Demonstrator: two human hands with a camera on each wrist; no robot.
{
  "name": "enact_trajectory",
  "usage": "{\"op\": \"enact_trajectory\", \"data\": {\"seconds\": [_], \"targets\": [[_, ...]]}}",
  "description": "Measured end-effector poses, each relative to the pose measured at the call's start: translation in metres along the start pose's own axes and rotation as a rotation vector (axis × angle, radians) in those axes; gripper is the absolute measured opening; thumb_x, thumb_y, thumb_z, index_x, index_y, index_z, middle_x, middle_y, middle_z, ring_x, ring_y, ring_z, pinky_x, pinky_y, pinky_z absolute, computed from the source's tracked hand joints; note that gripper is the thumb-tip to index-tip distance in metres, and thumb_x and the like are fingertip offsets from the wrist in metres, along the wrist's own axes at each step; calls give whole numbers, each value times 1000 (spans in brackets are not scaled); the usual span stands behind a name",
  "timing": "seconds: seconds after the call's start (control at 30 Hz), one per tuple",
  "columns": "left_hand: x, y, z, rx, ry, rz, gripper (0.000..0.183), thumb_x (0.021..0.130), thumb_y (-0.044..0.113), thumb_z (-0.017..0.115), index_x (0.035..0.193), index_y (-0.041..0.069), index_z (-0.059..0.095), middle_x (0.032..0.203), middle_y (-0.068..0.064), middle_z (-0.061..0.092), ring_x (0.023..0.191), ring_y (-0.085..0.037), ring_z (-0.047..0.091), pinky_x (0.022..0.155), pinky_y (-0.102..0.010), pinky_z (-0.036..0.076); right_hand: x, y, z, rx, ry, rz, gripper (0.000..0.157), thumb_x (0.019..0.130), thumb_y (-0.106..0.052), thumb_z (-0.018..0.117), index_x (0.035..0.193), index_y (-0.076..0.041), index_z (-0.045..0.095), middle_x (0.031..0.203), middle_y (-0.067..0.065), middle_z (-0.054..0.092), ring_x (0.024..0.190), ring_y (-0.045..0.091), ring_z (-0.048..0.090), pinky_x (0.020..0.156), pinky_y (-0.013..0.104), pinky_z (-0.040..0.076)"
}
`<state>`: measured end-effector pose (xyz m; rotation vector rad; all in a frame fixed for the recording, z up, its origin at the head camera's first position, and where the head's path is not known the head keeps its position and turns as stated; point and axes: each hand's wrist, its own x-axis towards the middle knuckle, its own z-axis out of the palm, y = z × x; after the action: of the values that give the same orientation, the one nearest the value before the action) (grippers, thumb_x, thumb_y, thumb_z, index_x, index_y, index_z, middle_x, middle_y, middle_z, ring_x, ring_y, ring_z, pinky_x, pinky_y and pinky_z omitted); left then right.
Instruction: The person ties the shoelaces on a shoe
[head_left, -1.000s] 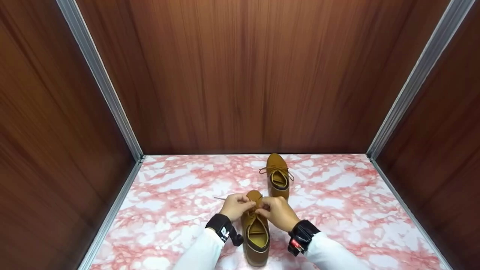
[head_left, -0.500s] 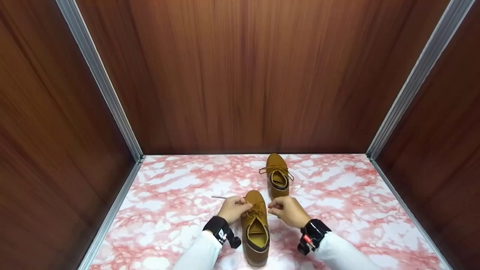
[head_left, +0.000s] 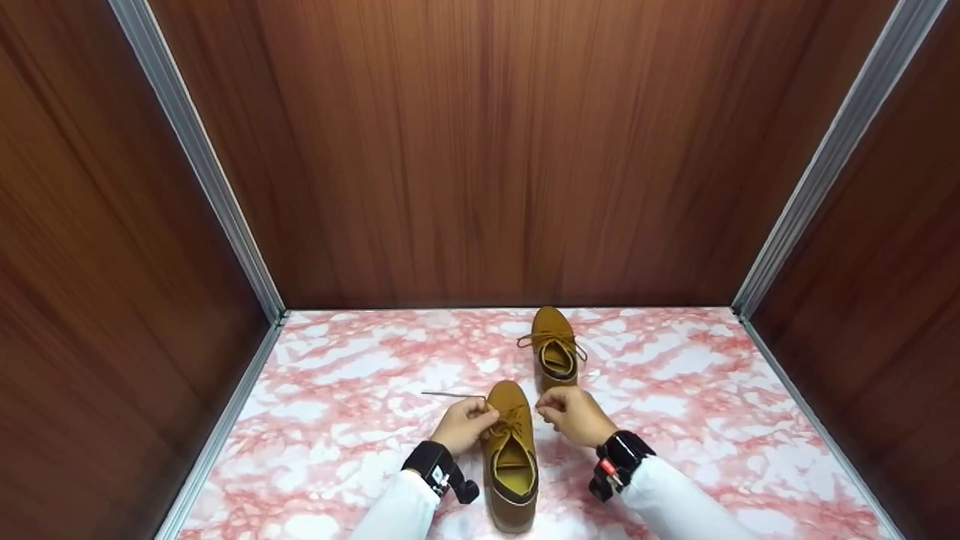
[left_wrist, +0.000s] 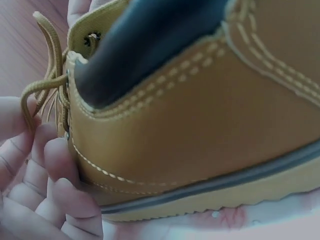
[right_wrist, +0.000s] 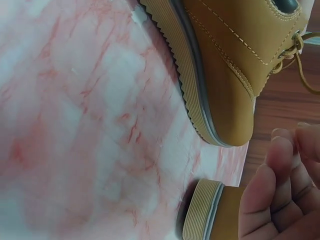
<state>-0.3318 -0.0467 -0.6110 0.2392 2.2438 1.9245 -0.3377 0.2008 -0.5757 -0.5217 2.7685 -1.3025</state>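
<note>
A tan lace-up shoe [head_left: 512,510], toe pointing away, stands near the front in the head view. My left hand [head_left: 461,424] is at its left side and pinches a loop of its shoelace [left_wrist: 46,82] between thumb and finger, close to the eyelets. To the right of the toe is my right hand [head_left: 574,416], thumb and fingers loosely bent, with no lace showing between them. The right wrist view has these fingertips [right_wrist: 280,152] apart from the shoe's laces [right_wrist: 300,60]. A thin dark strand [head_left: 450,394] sticks out leftward beyond my left hand.
A matching shoe [head_left: 553,326], its lace in a bow, stands just behind; its heel is partly hidden by my right hand. Pink-and-white marbled surface [head_left: 337,450] lies beneath. Brown wood-grain panels [head_left: 480,150] with metal corner strips enclose the back and sides.
My right hand has come away from the laces to the right and risen slightly toward the rear shoe. The left hand keeps its pinch and has shifted slightly left. The strand shows farther out.
</note>
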Motion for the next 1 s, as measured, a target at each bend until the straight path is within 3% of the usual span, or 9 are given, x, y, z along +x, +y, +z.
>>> {"op": "enact_trajectory", "data": {"seconds": [0.27, 0.43, 0.53, 0.6, 0.77, 1.0], "targets": [[0, -6, -2, -51, -33, 22, 18, 98, 10, 69, 102, -7, 66, 75, 6, 59, 66, -10, 55, 64, -21, 48, 15, -6, 15, -114, -16, -104, 21, 94, -3, 71, 114, -4, 76, 73, 3, 68, 63, 3, 53, 58, 21, 46], [-1, -5, -3, -54, -41, 21, 19, 98, 11, 70, 103, -7, 66, 77, 6, 59, 68, -10, 55, 66, -22, 48, 22, -11, 25, -201, -31, -174, 34, 92, 2, 68, 124, -8, 75, 101, 11, 79, 86, 16, 70, 77, 31, 58], [-1, -4, -3, -46, -45, 31, 20, 97, 11, 70, 104, -8, 65, 77, 5, 59, 69, -10, 55, 67, -23, 49, 24, -12, 28, -236, -39, -218, 35, 90, 5, 68, 122, -8, 76, 114, 12, 79, 99, 26, 74, 87, 41, 60], [-2, -4, -3, -40, -45, 40, 21, 97, 10, 69, 104, -9, 64, 77, 5, 59, 68, -10, 55, 66, -23, 48, 24, -12, 30, -243, -45, -243, 33, 90, 5, 69, 120, -8, 77, 112, 12, 79, 101, 30, 75, 89, 44, 61], [-2, -4, -3, -46, -47, 52, 22, 97, 9, 69, 105, -10, 64, 77, 5, 59, 67, -10, 54, 64, -23, 48, 26, -11, 31, -245, -61, -279, 27, 91, 4, 69, 114, -8, 78, 107, 10, 81, 98, 28, 76, 89, 41, 61], [-1, -5, -2, -44, -47, 55, 20, 98, 9, 69, 104, -9, 65, 77, 6, 59, 69, -9, 55, 67, -23, 49, 26, -8, 30, -275, -55, -282, 13, 88, 3, 74, 92, -10, 76, 92, 6, 79, 87, 21, 75, 80, 35, 61]]}}
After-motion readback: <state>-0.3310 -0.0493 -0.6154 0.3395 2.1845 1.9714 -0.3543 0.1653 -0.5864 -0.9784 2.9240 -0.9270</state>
